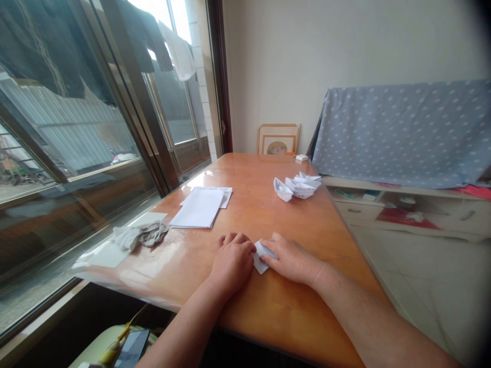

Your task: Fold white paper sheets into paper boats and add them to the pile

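Note:
A small folded piece of white paper (261, 265) lies on the wooden table between my two hands, close to the near edge. My left hand (233, 260) has its fingers curled over the paper's left side; its fingertips are partly hidden. From the right, my right hand (291, 258) grips the paper, thumb across the front and fingers behind. Farther off to the right sits a cluster of folded paper boats (303, 186). To the left lies a stack of white paper sheets (199, 207), with a printed edge showing beneath.
Crumpled grey and white cloths (143, 236) rest at the table's left edge, beside the window. A small white box (301, 158) stands at the far end of the table (249, 174). Below left, a chair (103, 342) holds a dark flat object and a yellow-green item.

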`<move>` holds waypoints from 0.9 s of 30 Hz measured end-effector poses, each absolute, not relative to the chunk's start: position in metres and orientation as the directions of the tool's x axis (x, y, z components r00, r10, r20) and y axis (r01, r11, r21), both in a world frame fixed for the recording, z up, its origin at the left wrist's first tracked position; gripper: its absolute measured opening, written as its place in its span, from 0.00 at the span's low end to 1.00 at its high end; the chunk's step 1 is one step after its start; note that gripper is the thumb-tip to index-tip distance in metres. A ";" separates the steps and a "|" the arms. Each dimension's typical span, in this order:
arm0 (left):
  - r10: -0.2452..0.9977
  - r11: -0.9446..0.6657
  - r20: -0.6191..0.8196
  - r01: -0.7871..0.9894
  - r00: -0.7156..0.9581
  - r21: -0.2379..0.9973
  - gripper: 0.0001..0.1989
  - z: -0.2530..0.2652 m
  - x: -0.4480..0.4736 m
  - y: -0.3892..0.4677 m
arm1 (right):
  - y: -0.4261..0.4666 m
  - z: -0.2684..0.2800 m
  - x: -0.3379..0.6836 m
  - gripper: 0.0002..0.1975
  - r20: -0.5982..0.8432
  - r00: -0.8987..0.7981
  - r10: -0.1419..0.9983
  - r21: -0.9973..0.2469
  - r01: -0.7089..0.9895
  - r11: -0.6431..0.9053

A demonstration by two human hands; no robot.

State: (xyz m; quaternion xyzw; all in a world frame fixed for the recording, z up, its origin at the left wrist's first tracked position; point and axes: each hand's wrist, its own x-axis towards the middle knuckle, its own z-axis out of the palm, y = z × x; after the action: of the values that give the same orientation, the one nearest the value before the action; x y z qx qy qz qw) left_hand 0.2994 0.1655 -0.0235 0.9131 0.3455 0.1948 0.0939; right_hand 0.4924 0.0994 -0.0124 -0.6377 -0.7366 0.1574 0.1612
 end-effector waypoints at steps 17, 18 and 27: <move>0.655 -0.750 0.278 0.650 0.703 0.123 0.09 -0.026 0.314 0.132 | 0.107 -0.024 0.499 0.12 0.042 -0.183 0.982 -0.426 0.886 0.183; 0.658 -0.747 0.280 0.654 0.699 0.124 0.09 -0.026 0.314 0.131 | 0.107 -0.024 0.499 0.12 0.045 -0.180 0.983 -0.423 0.887 0.182; 0.642 -0.761 0.304 0.632 0.704 0.145 0.09 -0.025 0.313 0.130 | 0.108 -0.026 0.499 0.13 0.067 -0.170 0.983 -0.424 0.887 0.182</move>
State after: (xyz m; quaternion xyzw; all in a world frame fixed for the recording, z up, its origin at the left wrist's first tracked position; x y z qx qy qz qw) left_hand 0.3134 0.1302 -0.0249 0.9229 0.3451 0.1701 0.0152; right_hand 0.4987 0.1083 -0.0258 -0.6228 -0.7509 0.1453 0.1649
